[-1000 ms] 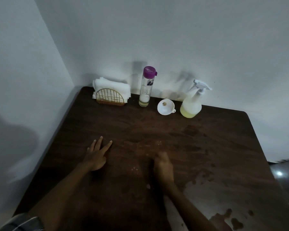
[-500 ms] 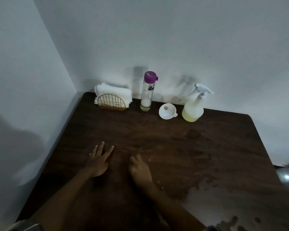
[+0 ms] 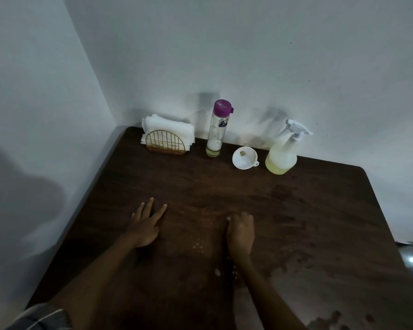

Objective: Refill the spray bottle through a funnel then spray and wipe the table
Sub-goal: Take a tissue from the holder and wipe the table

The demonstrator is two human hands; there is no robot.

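Note:
The spray bottle (image 3: 281, 158), clear with pale yellow liquid and a white trigger head, stands at the table's back edge. To its left lies a white funnel (image 3: 244, 157), and further left a tall clear bottle (image 3: 216, 129) with a purple cap. My left hand (image 3: 144, 225) rests flat on the dark wooden table (image 3: 320, 210), fingers spread. About a hand's width to the right, my right hand (image 3: 240, 232) sits on the table with its fingers curled down. I see nothing held in it.
A gold wire holder with white napkins (image 3: 167, 139) stands in the back left corner against the walls. Small droplets (image 3: 198, 246) lie between my hands. Wet patches (image 3: 284, 289) cover the table's front right. The floor shows past the right edge.
My right hand swept left toward the left hand, then back to the right, and its fingers went from spread to curled. The left hand stayed in place.

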